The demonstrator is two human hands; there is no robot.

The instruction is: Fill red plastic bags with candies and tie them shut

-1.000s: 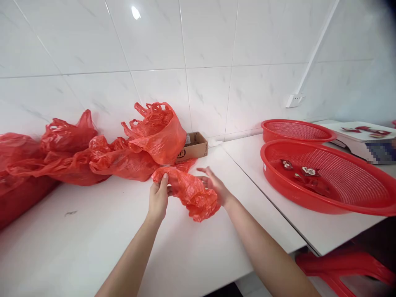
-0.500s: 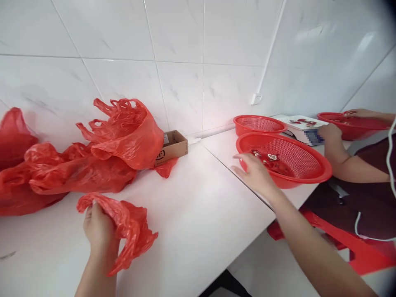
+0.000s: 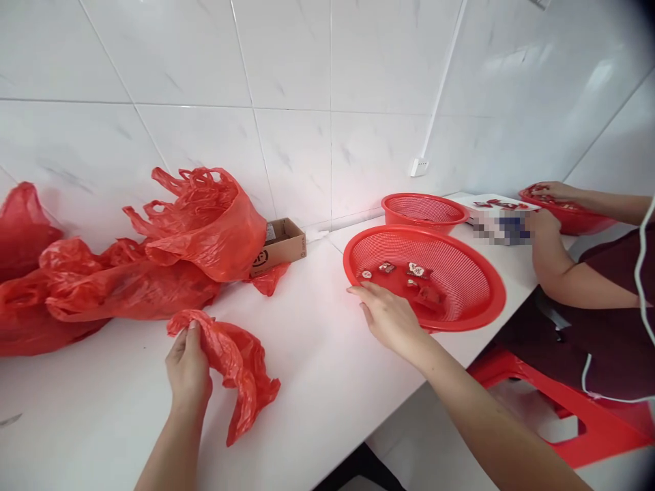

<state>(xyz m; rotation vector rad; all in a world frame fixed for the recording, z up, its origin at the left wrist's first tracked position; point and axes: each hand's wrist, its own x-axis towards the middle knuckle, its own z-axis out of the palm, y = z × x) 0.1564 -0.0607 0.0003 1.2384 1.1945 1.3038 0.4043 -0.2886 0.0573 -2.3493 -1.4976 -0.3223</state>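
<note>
My left hand [image 3: 188,372] pinches a crumpled, thin red plastic bag [image 3: 240,365] by its upper edge, and the bag hangs over the white table. At the near left rim of a red mesh basket [image 3: 481,293] is my right hand [image 3: 391,320], its fingers over the rim and the thumb lower on the outside. The basket looks slightly tilted. Inside it lie several small red packets with white and brown print [image 3: 418,271]. How firmly the fingers grip the rim is partly hidden.
A heap of red plastic bags [image 3: 205,232] lies at the left against the tiled wall, beside a small open cardboard box [image 3: 286,245]. Behind my basket stands another red basket [image 3: 424,204]. At right, a co-worker's hands are by a white scale [image 3: 501,221] and a further basket [image 3: 588,221].
The near red basket has moved left and towards me together with my right hand. My left hand has shifted right and slightly up with the red plastic bag.
</note>
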